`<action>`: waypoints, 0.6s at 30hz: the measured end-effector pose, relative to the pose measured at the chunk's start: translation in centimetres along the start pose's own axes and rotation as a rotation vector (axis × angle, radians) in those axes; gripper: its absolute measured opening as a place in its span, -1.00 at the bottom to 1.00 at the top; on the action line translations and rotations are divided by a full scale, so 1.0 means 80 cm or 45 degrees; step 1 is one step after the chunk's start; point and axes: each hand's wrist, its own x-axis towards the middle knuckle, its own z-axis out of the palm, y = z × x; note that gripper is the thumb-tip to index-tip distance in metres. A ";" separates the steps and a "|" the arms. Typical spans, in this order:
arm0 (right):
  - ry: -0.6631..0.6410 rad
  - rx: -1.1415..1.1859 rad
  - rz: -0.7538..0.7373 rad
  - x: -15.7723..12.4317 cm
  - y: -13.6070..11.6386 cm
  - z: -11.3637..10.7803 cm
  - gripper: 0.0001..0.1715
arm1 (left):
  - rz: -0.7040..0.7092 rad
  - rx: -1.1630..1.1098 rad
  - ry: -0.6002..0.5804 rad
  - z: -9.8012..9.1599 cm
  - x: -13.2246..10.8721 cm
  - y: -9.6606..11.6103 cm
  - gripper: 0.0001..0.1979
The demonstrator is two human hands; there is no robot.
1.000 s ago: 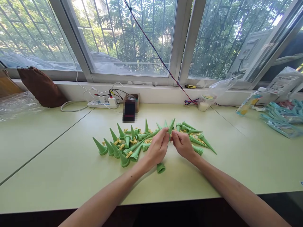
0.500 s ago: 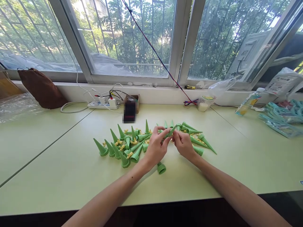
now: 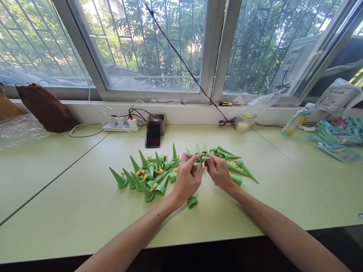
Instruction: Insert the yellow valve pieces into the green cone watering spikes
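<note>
A heap of green plastic cone spikes (image 3: 147, 172) with small yellow valves lies on the pale green table (image 3: 70, 196). My left hand (image 3: 187, 179) and my right hand (image 3: 218, 172) meet over the heap's middle. Both pinch one green cone spike (image 3: 202, 159), which lies nearly level between the fingertips, tip toward the right. One loose green cone (image 3: 192, 202) lies on the table just below my left wrist. More cones (image 3: 236, 166) lie to the right of my right hand.
At the back stand a power strip with cables (image 3: 120, 124), a small dark box (image 3: 154, 132), a brown bag (image 3: 45, 107) at left, a jar (image 3: 243, 122) and plastic bags. Teal packets (image 3: 337, 139) lie at the far right. A window runs behind.
The held cone has swung from pointing up-right to lying nearly level. Both hands stayed together over the heap; the view shifted slightly.
</note>
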 end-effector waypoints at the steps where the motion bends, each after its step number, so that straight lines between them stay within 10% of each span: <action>1: 0.008 -0.004 0.002 0.000 0.000 0.000 -0.52 | -0.051 -0.060 0.006 0.001 0.000 0.000 -0.74; 9: -0.034 -0.047 -0.038 -0.002 0.002 0.001 -0.54 | -0.429 -0.639 -0.113 0.005 0.006 -0.004 -0.65; 18: -0.009 -0.063 -0.041 -0.003 0.006 0.002 -0.55 | -0.401 -0.741 -0.198 0.002 0.007 -0.007 -0.61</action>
